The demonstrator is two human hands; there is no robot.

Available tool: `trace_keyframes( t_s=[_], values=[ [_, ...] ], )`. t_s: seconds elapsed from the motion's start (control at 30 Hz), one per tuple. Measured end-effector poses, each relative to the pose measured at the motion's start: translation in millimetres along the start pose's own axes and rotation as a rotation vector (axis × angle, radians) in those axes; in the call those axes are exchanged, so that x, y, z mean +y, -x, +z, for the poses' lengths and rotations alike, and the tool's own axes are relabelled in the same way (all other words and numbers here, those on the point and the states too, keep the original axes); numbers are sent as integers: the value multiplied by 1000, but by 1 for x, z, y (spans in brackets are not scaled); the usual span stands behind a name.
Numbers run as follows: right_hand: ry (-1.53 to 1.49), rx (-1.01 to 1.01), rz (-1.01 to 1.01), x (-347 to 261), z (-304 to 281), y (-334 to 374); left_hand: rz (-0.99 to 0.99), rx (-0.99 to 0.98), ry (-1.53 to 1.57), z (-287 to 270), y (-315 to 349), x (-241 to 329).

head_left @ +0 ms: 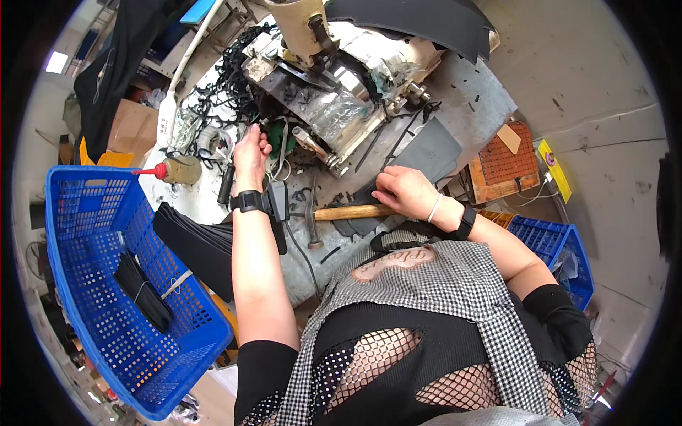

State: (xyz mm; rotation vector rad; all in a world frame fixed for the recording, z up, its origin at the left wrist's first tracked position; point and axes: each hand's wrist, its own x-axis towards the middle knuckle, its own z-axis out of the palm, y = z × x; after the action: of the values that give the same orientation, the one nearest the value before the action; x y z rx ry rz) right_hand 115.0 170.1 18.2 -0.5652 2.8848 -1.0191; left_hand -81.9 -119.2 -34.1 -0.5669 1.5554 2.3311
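My left hand (251,155) is closed beside the left side of a greasy bench machine (312,99), its fingers curled in. What they hold, if anything, is hidden. Nearer to me, my right hand (406,190) has its fingers bent down against dark flat material at the table's front. I cannot make out what is under those fingertips. A hammer (355,212) lies between my forearms, its wooden handle running toward the right hand and its metal head pointing left. A grey box with a cord (278,201) lies next to my left wrist.
A blue plastic crate (64,234) stands at left with a tied black bundle (142,291) inside. Stacked black strips (192,245) overhang the table edge. A red-tipped bottle (181,170), tangled black trimmings (238,74) and a white power strip (167,119) lie around the machine. Another blue crate (582,266) sits right.
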Motion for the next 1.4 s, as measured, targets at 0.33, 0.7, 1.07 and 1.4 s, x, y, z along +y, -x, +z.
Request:
trace_keyframes(
  t_s=[0.33,0.7,1.07,1.4],
  values=[
    [3,2,-15,2,-1,1,252,-52,-359,6,12,-6],
    [20,-120,-16,-11,-9,2,165,-149,-78,22,-5,-6],
    [215,-264,-72,-17,6,10,41,-97,-58,22,-6,0],
    [216,-323,95,-37,-1,17,133,-10,-279,31,-6,-3]
  ],
)
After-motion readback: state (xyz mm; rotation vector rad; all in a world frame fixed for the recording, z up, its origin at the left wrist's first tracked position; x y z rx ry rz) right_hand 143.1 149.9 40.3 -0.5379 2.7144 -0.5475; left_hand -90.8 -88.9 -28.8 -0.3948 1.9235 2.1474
